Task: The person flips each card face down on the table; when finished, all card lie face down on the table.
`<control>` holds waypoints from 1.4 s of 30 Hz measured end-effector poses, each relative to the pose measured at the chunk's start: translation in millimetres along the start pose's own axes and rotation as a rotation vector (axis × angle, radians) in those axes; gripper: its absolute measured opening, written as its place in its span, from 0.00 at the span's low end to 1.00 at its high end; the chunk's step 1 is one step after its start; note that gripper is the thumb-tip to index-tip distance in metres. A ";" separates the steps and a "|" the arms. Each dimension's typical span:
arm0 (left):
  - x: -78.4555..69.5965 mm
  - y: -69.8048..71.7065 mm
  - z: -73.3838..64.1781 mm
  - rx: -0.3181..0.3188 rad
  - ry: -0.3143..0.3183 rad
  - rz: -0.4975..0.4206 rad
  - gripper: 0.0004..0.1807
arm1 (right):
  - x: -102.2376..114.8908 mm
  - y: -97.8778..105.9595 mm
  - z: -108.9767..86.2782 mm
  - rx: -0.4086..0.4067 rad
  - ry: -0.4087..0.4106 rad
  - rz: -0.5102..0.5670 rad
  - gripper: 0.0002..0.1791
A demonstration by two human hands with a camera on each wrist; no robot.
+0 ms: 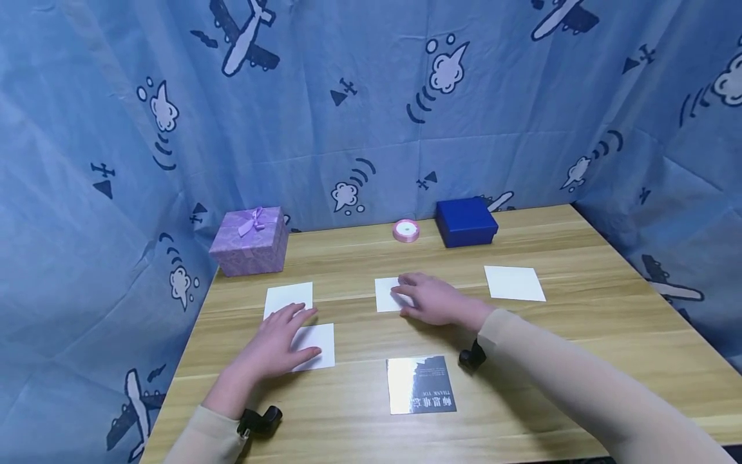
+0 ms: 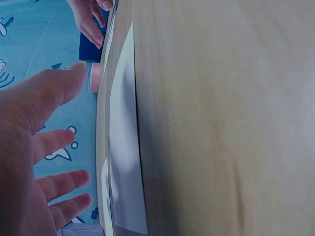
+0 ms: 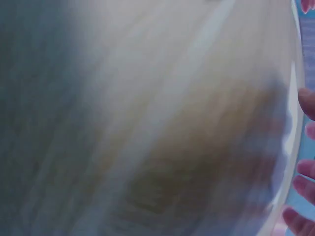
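My left hand (image 1: 277,341), fingers spread, hovers over the two white cards on the left. Part of the nearer left card (image 1: 322,341) shows beside the thumb, and the farther left card (image 1: 288,295) lies beyond the fingertips. In the left wrist view, a gap separates the fingers from the white card (image 2: 125,147). My right hand (image 1: 433,299) reaches over the middle white card (image 1: 385,296) and covers its right part. Its fingers (image 3: 306,169) are apart and seem to hold nothing; whether they touch the card cannot be told. A shiny card (image 1: 422,385) printed "THANK YOU" lies nearer me.
Another white card (image 1: 514,283) lies to the right on the wooden table (image 1: 580,361). Along the back stand a purple gift box (image 1: 252,243) with a bow, a pink ribbon roll (image 1: 406,231) and a blue box (image 1: 466,222). A blue patterned curtain (image 1: 371,129) surrounds the table.
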State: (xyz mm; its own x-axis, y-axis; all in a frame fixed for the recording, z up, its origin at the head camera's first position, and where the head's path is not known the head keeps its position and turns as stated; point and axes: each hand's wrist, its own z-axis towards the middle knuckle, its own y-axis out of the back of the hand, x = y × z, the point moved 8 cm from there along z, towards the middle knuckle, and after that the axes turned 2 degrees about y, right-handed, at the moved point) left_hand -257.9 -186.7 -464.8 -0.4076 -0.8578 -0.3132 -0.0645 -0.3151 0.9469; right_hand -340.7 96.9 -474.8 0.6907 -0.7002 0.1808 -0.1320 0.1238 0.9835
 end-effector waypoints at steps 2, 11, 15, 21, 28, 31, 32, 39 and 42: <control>-1.6 1.3 -0.5 -0.009 -0.006 -0.004 0.42 | 3.5 4.9 -1.6 -0.017 -0.003 -0.003 0.34; -3.8 5.1 -1.3 -0.026 -0.015 -0.008 0.42 | 48.8 12.7 -23.7 0.012 0.071 0.009 0.42; -3.4 5.5 1.5 -0.034 -0.025 -0.004 0.42 | 62.5 9.6 -42.7 0.020 0.073 0.035 0.46; -6.7 11.1 9.9 -0.047 -0.037 -0.003 0.43 | 73.5 1.7 -67.1 0.001 0.061 -0.019 0.51; -7.6 6.7 7.2 -0.006 -0.021 -0.005 0.43 | 80.2 -10.0 -77.5 -0.044 0.003 -0.040 0.55; -7.0 6.6 6.6 -0.011 -0.023 -0.006 0.43 | 79.7 -12.2 -76.5 -0.035 -0.029 -0.006 0.52; -6.6 6.5 6.3 -0.010 -0.021 -0.008 0.43 | 80.0 -12.7 -76.0 -0.029 -0.038 0.008 0.51; -6.2 6.0 4.6 0.002 -0.015 -0.011 0.43 | 82.0 -12.1 -74.8 -0.010 -0.054 0.054 0.39; -7.0 5.5 4.7 0.003 -0.022 -0.002 0.43 | 81.2 -7.4 -75.4 -0.033 -0.048 0.042 0.34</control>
State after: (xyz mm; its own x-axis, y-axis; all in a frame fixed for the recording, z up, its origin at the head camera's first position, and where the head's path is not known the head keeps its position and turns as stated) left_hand -259.7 -180.5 -457.1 -0.4272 -0.8479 -0.3139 -0.0680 -0.3160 0.9463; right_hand -230.0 92.1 -466.9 0.6502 -0.7265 0.2223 -0.1358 0.1767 0.9748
